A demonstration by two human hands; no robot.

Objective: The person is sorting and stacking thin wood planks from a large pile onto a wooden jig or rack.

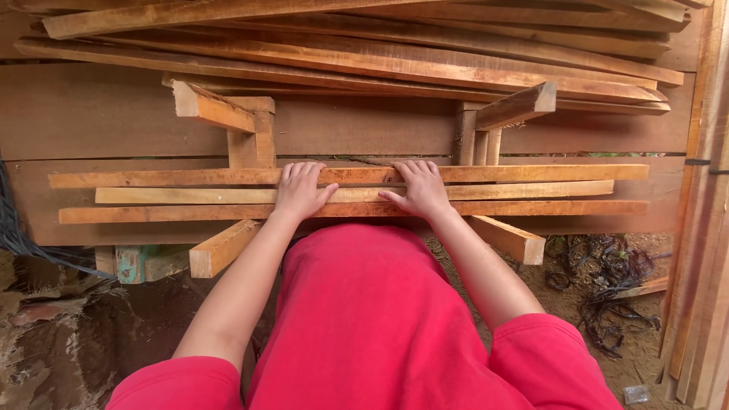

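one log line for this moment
left hand flat on wooden slats | right hand flat on slats | slats on brackets | nothing gripped

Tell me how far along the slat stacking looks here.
Done: three long slats lie side by side on the lower rack arms, and a bigger pile sits on the upper arms. In hand: the left hand and right hand rest flat on the three slats. Left: planks lean at the right.

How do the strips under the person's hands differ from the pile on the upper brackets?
The three lower strips lie flat, side by side and parallel, with the left hand and right hand flat on them. The upper pile is bigger, stacked, skewed at angles, and untouched. Both are long, orange-brown sawn wood on bracket arms.
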